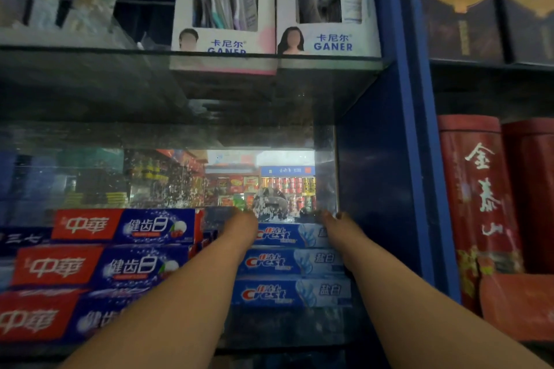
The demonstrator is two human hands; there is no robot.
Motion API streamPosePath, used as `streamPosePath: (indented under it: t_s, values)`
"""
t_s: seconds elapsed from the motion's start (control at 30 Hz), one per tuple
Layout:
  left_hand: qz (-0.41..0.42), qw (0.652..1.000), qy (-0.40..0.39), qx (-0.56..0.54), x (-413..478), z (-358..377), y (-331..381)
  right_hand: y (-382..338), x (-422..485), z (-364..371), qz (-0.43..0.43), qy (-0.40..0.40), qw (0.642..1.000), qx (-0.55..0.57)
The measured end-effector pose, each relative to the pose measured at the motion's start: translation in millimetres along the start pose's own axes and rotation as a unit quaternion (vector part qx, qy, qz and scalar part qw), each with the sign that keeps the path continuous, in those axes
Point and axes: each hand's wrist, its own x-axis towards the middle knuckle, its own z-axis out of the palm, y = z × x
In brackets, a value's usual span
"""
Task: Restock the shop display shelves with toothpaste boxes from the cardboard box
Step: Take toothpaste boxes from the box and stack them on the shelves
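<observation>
I have both arms reaching deep into the glass shelf (pixel 180 347). My left hand (pixel 244 223) and right hand (pixel 337 225) rest at either end of the top Crest box (pixel 287 235), which lies on a stack of three against the blue side wall (pixel 368 189). Fingers are hidden behind it, so I cannot tell either grip. Red-and-blue toothpaste boxes (pixel 99 266) are stacked just left.

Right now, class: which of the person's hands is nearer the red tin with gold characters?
Right. The right hand rests at the Crest stack's right end, toward the red tin; the left hand sits at its left end, farther away.
</observation>
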Motion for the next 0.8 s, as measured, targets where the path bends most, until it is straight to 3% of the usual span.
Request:
streamPosePath:
  t_s: [0.23,0.4,0.63,0.8]
  values:
    - [-0.001,0.977,0.019,0.211,-4,3,-6,10,-2,1,-0.004,0.044,0.998,0.034]
    - [0.008,0.993,0.113,0.02,-20,3,-25,15,-12,4,0.018,0.046,0.997,0.052]
    - [-0.016,0.998,0.059,0.018,-29,1,-40,31,-21,8,0.017,0.011,0.996,0.089]
    - [-0.047,0.995,0.019,-0.087,-33,3,-49,38,-26,4,0.002,-0.01,0.996,0.094]
